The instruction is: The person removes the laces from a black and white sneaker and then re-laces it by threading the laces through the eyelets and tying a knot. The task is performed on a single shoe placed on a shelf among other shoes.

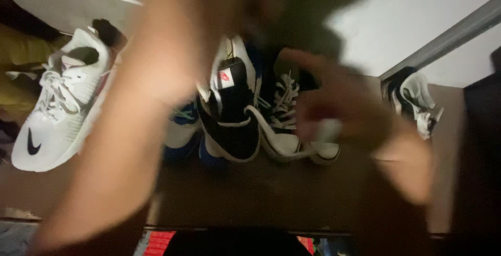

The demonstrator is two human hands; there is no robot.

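The whole view is smeared by motion. My left hand (203, 21) is raised near the top centre, its forearm crossing the picture from the bottom left; its fingers are too blurred to read. My right hand (339, 105) hovers over the toe of a black lace-up sneaker (282, 115) with white laces and a white sole. Whether it grips the shoe is unclear. Beside that sneaker stands a black slip-style sneaker (232, 120) with a white sole. A white sneaker (57, 110) lies to the left of my left arm.
The shoes stand on a brown shelf (261, 193). A blue-and-white shoe (182, 125) is partly hidden behind my left arm. Another black-and-white shoe (415, 99) sits at the right by a grey rail (449, 37). A dark panel (482, 157) closes the right side.
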